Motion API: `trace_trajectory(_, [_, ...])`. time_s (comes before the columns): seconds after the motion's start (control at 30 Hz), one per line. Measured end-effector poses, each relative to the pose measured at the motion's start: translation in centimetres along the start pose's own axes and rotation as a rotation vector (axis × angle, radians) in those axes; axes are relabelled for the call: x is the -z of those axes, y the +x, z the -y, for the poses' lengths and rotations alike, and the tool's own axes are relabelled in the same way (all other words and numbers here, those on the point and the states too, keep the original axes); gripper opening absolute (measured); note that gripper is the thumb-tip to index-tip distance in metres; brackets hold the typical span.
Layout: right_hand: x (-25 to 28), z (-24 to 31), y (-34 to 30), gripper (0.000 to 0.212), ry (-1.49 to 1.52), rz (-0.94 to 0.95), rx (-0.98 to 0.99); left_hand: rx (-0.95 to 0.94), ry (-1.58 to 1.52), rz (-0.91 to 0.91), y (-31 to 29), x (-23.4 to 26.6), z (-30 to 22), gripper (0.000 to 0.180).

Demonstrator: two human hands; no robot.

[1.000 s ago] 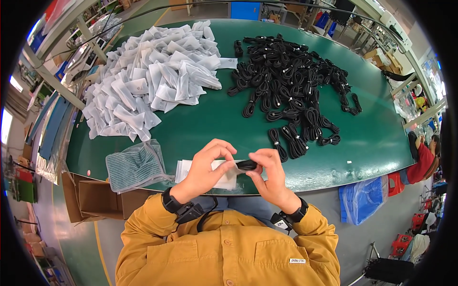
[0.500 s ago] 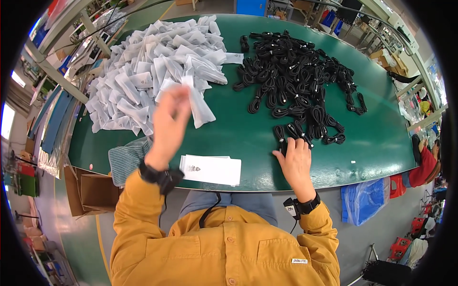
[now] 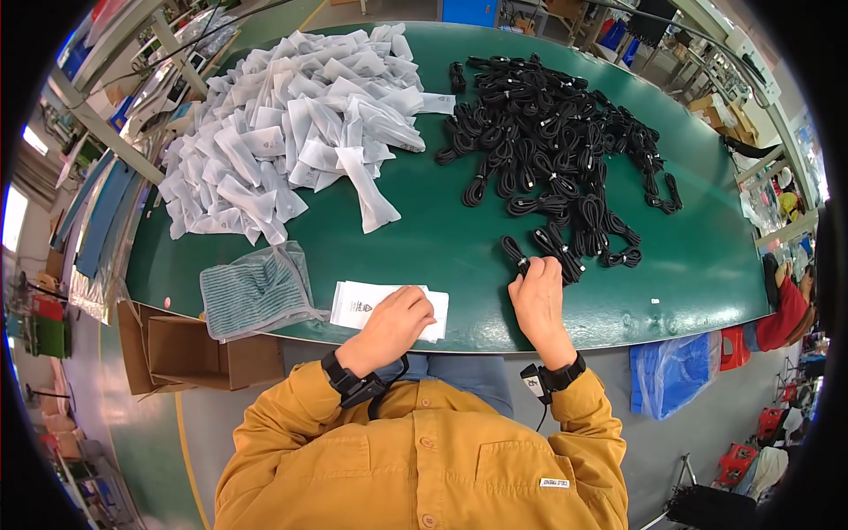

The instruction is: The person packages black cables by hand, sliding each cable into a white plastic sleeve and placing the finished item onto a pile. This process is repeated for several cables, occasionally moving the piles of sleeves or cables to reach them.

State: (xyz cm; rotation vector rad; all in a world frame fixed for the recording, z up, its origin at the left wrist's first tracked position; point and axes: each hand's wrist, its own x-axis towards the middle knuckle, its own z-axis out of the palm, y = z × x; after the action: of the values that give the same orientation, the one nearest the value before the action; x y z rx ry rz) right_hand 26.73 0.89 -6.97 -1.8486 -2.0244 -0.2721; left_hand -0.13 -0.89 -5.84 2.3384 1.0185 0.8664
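My left hand (image 3: 393, 325) rests on the small stack of flat white plastic bags (image 3: 352, 305) at the table's near edge, its fingers curled together at the stack's right side. My right hand (image 3: 538, 306) pinches the near end of a coiled black cable (image 3: 512, 251). Beside it lies another coiled cable (image 3: 555, 244), close to my fingertips. A large heap of coiled black cables (image 3: 548, 132) spreads beyond. At the far left is a heap of filled whitish bags (image 3: 291, 124), with one filled bag (image 3: 367, 196) lying at its near right edge.
A blue-grey striped cloth in a clear bag (image 3: 256, 293) lies at the table's near left. Below that edge stands an open cardboard box (image 3: 190, 353). A blue plastic-wrapped bin (image 3: 671, 375) sits off the right edge. Metal frame posts (image 3: 110, 132) flank the green table (image 3: 442, 238).
My left hand has come down from the filled-bag heap to the flat bags, leaving a filled bag at the heap's edge. My right hand stays by the cables, its fingers now closer together.
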Motion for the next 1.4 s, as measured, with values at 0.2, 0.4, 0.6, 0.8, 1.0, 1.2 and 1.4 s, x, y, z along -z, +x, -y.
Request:
trace_trajectory(0.2, [2.2, 1.1, -0.7, 0.026, 0.764, 0.219, -0.187, 0.019, 0.004, -0.077, -0.2, -0.3, -0.1, 0.012])
trace_trajectory(0.4, [3.5, 3.4, -2.7, 0.02, 0.877, 0.341, -0.102, 0.05, -0.003, -0.057, -0.1, -0.3, -0.6, 0.01])
trace_trajectory(0.6, [3.8, 3.4, -3.5, 0.022, 0.861, 0.302, -0.005, 0.103, 0.026, -0.058, -0.2, -0.7, -0.6, 0.008])
trace_trajectory(0.8, [3.8, 3.5, -3.4, 0.027, 1.096, 0.317, -0.075, 0.147, -0.032, -0.082, 0.0, -0.8, -0.6, 0.008])
trace_trajectory(1.0, [4.6, 3.5, -4.0, 0.028, 0.802, 0.416, 0.025, 0.311, -0.244, -0.019, 0.1, 0.0, -0.7, 0.009])
trace_trajectory(1.2, [4.8, 3.5, -4.0, 0.031, 0.575, 0.293, 0.228, 0.361, -0.334, -0.019, 0.3, 0.6, -0.7, 0.009])
trace_trajectory(1.4, [5.4, 4.0, -3.1, 0.033, 0.36, 0.204, 0.438, 0.322, -0.317, -0.029, 0.5, 0.3, -0.6, 0.007])
